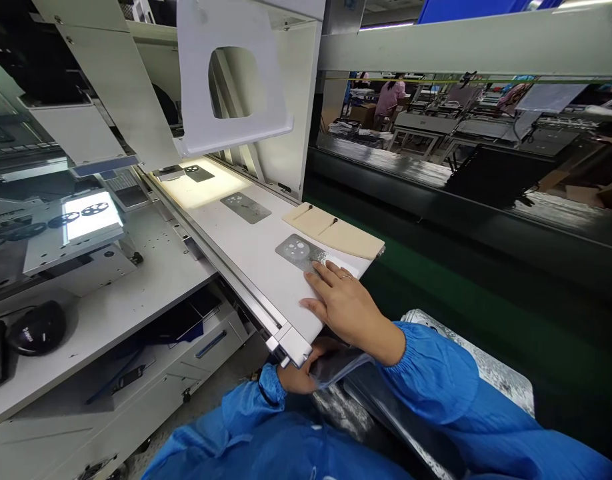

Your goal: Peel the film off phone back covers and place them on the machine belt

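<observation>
My right hand (343, 303) lies over the near end of a white conveyor belt (251, 257), fingers stretched out. Its fingertips touch a grey phone back panel (295, 251) with round camera holes; the fingers cover part of that panel. Below the belt's end, my left hand (297, 379) grips clear plastic sheets (339, 365), its fingers partly hidden by the belt end and my right hand. Farther along the belt lies a second phone back panel (246, 207). Another dark panel (199, 173) sits in the bright light under the machine.
A cream guide plate (336, 230) borders the belt on the right. A white machine cover (236, 80) hangs above the belt. On the left are a lit screen (92, 217) and a black mouse (37, 328). Silvery wrapped sheets (491, 363) lie at lower right. A person in pink (389, 97) is far off.
</observation>
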The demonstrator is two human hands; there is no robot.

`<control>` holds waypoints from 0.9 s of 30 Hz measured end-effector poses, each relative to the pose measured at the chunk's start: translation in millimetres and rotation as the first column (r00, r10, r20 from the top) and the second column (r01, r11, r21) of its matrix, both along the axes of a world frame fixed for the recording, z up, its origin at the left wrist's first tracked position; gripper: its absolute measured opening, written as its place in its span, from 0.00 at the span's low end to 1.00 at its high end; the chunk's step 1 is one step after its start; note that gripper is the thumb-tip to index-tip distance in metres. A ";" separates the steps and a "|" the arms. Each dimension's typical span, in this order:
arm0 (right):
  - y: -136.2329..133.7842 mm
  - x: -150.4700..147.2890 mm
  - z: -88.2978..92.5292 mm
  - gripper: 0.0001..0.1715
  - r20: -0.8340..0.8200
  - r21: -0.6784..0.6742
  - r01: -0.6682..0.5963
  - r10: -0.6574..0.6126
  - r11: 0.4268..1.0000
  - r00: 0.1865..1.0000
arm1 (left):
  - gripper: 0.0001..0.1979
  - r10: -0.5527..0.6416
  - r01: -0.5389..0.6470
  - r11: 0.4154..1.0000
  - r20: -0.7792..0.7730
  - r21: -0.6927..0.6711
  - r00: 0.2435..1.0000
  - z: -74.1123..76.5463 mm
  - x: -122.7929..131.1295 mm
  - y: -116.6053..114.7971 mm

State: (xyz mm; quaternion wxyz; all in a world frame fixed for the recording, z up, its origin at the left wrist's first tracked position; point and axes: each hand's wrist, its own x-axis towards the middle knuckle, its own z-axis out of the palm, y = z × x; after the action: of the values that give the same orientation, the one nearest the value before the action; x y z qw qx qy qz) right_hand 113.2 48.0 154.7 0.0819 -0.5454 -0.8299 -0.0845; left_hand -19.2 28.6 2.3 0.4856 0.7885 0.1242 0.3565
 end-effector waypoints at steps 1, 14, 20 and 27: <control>0.1 -0.7 0.6 0.30 -0.002 -0.010 0.009 -0.009 1.000 1.000 | 0.27 -0.002 0.002 1.000 -0.006 0.003 1.000 1.0 -0.3 0.3; 5.0 -1.1 4.0 0.30 -0.008 -0.033 0.051 -0.052 0.998 0.999 | 0.28 0.012 -0.013 0.999 0.027 0.030 1.000 -6.8 2.7 0.0; 6.7 -1.2 4.5 0.30 -0.030 -0.042 0.056 -0.057 0.998 0.998 | 0.26 0.010 -0.011 1.000 0.024 0.025 1.000 -5.0 4.1 -0.7; 7.6 -0.2 4.5 0.30 -0.034 -0.037 0.051 -0.053 0.998 0.998 | 0.27 -0.016 0.016 1.000 -0.001 0.022 1.000 -3.3 3.4 1.2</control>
State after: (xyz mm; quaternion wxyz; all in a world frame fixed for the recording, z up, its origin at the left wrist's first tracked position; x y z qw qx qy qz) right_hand 113.0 55.6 159.2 0.0842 -0.5696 -0.8152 -0.0618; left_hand -15.8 29.8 -1.0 0.4797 0.7948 0.1143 0.3537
